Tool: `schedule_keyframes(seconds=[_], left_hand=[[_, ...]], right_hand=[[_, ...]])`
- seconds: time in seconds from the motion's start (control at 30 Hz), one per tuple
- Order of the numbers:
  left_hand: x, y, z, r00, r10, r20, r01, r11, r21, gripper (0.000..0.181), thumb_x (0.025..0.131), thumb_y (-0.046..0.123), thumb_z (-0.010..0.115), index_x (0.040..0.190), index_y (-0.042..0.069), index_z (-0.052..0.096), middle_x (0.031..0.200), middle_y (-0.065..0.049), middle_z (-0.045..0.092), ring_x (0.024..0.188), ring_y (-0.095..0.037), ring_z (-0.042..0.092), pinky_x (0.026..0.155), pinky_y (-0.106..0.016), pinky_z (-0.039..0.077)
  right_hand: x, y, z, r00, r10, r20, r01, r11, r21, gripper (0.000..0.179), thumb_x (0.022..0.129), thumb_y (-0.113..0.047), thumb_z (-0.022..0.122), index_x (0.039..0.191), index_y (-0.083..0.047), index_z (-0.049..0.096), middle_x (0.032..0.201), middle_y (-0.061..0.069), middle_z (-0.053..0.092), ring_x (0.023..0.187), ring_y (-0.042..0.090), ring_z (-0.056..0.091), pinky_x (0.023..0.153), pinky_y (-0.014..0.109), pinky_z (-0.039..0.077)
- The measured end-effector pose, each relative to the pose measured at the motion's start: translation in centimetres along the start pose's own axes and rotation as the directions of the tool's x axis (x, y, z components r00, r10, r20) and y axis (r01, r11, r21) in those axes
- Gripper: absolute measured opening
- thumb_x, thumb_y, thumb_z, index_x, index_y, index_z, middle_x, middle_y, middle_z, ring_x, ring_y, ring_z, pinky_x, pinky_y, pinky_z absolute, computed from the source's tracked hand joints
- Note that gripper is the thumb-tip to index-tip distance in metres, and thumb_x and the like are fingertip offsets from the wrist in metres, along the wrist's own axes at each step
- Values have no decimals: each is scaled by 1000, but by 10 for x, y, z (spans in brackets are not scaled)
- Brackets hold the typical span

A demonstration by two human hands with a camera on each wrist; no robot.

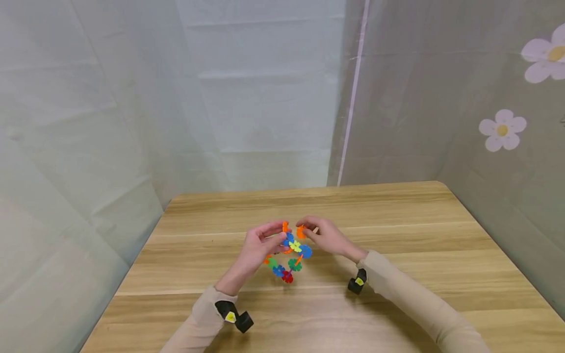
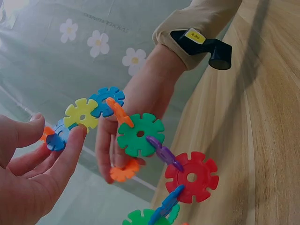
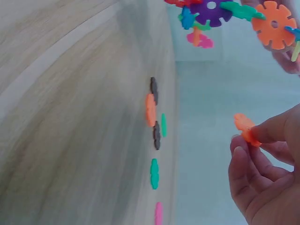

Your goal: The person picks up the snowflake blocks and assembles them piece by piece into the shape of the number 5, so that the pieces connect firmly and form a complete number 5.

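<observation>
My left hand pinches one end of a chain of notched plastic snowflake discs, near a blue disc and a yellow disc. From there the chain hangs in a loop, with green, purple, red and orange discs slotted edge to edge. An orange disc stands up at the held end. Just to the right, my right hand holds a single orange disc between thumb and fingertips. A small gap separates this disc from the chain.
Both hands are over a wood-grain table. In the right wrist view, several loose discs lie flat on it, including an orange one and a green one. Pale curtains stand behind and at the sides.
</observation>
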State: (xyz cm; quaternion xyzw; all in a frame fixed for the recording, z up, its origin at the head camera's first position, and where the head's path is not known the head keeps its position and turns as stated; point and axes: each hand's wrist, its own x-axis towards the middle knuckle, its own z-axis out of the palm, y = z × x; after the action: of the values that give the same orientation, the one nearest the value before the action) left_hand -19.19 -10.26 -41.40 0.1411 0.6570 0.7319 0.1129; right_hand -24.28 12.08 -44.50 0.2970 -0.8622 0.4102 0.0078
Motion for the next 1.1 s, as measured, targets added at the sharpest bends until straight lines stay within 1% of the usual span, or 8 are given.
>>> schedule_keyframes(seconds=[0.13,0.27,0.43,0.53,0.6,0.8,0.97,1.1], left_hand=[[1,-1,0,1000,10,11,-10,1000,9,47,94,8,61,135,-10,47,125,-29,56,81,-9,70,77,-29,58],[1,-2,0,999,23,24,-24,1000,13,49,94,10,62,135,-12,46,124,-28,58,80,-9,70,76,-29,58],[0,-3,0,999,25,28,-25,1000,-4,51,93,12,63,134,-13,47,117,-15,64,80,-11,71,76,-31,58],[0,-3,1,999,22,26,-22,1000,-13,51,93,12,64,134,-13,47,112,-7,66,81,-10,71,76,-31,59],[0,-3,1,999,22,30,-22,1000,-10,50,93,11,63,133,-13,48,108,-5,67,82,-10,70,76,-30,59],[-1,-4,1,999,25,44,-25,1000,2,47,94,10,62,133,-13,48,98,5,68,83,-7,69,74,-28,59],[-1,-3,2,996,38,78,-40,999,34,48,93,12,63,132,-13,50,105,-1,70,88,-8,70,76,-30,59],[-1,-3,2,994,41,103,-48,997,63,48,94,13,63,132,-13,49,113,-15,68,88,-8,70,76,-31,59]], right_hand=[[-1,-6,-4,1000,3,-31,-2,999,40,24,98,-9,54,119,-7,65,110,7,69,82,19,62,66,26,53],[-2,-16,-8,998,-11,-55,16,996,83,26,98,-9,53,121,-8,64,105,6,69,79,25,62,63,26,52],[-2,-26,-11,996,-26,-85,37,991,126,30,99,-9,53,127,-10,59,92,6,66,71,20,61,59,25,52],[-2,-30,-11,991,-36,-128,57,984,168,31,99,-9,53,129,-11,55,89,7,64,67,25,59,56,24,50],[-3,-37,-12,987,-37,-154,67,979,194,29,98,-8,54,127,-9,55,91,10,64,66,24,58,55,23,49],[-4,-48,-15,979,-90,-182,129,969,211,22,99,-12,53,119,-7,60,103,10,67,73,27,60,65,36,57],[-3,-53,-17,971,-149,-185,180,970,164,22,99,-13,54,119,-9,64,109,5,67,84,21,63,73,27,56],[-1,-60,-19,967,-181,-180,206,969,136,22,98,-12,56,118,-10,65,107,4,68,79,13,60,69,24,55]])
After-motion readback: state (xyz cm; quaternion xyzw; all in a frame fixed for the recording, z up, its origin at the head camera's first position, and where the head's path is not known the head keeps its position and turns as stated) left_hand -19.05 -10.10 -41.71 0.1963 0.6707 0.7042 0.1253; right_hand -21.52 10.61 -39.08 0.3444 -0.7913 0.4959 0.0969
